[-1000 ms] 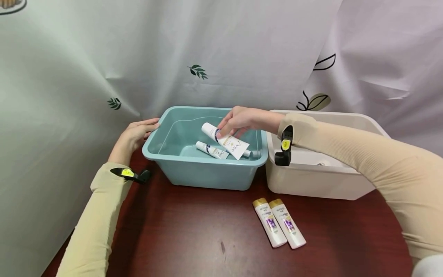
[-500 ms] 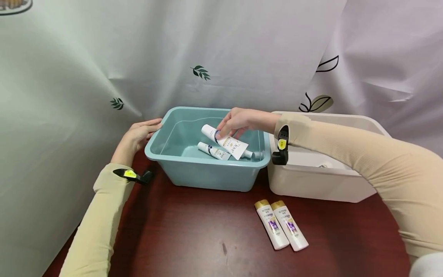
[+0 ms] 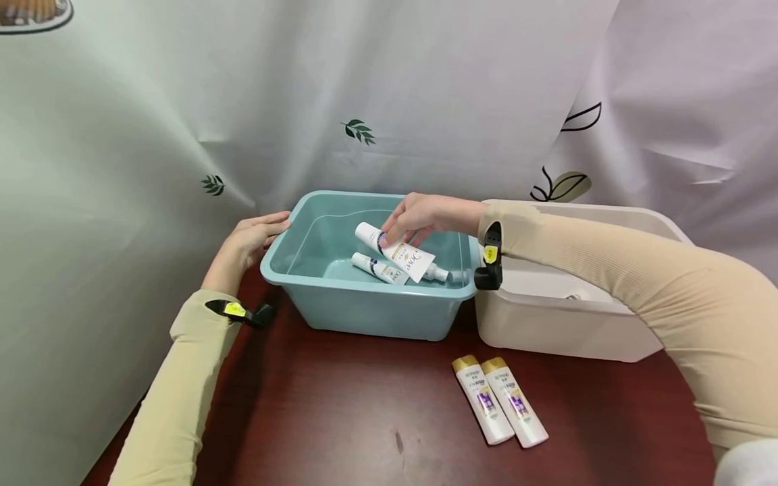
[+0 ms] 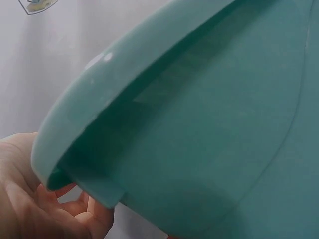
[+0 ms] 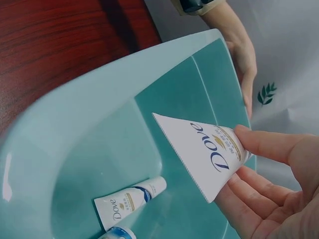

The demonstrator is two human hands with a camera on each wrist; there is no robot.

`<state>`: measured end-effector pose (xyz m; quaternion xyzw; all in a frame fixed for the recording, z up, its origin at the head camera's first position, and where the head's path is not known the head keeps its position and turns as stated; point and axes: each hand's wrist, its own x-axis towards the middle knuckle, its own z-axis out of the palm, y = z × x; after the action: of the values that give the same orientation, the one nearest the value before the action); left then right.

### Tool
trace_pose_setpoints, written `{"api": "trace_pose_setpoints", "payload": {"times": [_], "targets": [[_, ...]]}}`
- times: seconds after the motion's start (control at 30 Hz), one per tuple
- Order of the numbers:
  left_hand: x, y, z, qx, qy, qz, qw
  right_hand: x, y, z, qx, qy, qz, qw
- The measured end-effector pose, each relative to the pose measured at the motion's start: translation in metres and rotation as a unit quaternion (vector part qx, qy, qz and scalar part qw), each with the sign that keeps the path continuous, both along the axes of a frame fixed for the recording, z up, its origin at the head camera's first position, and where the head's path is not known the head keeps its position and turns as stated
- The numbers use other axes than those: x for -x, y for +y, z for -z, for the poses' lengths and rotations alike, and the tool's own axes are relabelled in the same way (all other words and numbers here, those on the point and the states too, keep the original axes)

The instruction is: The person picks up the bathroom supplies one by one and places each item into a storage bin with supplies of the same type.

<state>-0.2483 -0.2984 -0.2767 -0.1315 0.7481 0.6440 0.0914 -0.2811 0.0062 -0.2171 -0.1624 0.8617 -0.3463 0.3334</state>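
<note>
My right hand (image 3: 416,217) pinches a white Dove squeeze tube (image 3: 398,251) between thumb and fingers, tilted over the blue plastic basin (image 3: 371,289). The right wrist view shows its flat crimped end facing the camera. Below it, a second white Dove tube (image 5: 130,199) lies inside on the basin floor. Beside that one is another small item with a white cap (image 3: 439,273), partly hidden by the held tube. At the basin's left end my left hand (image 3: 249,237) grips the rim, its fingers curled beneath the lip in the left wrist view.
A white plastic basin (image 3: 547,322) stands to the right, partly under my right forearm, with a small object inside. Two white bottles with gold caps, a left one (image 3: 483,399) and a right one (image 3: 514,403), lie on the dark red table (image 3: 340,405). A patterned curtain (image 3: 450,101) hangs behind.
The whole scene shifts slightly right and down in the head view. My right hand keeps the tube over the basin, and more of the white-capped item shows beneath it. The left hand stays put.
</note>
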Motion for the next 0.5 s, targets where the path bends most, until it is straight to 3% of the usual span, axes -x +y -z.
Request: {"api": "trace_pose_setpoints", "payload": {"times": [0.5], "targets": [[0.0001, -0.0004, 0.0019, 0.005, 0.002, -0.013, 0.9999, 0.01, -0.0007, 0.0092, -0.006, -0.006, -0.007, 0.9999]]}}
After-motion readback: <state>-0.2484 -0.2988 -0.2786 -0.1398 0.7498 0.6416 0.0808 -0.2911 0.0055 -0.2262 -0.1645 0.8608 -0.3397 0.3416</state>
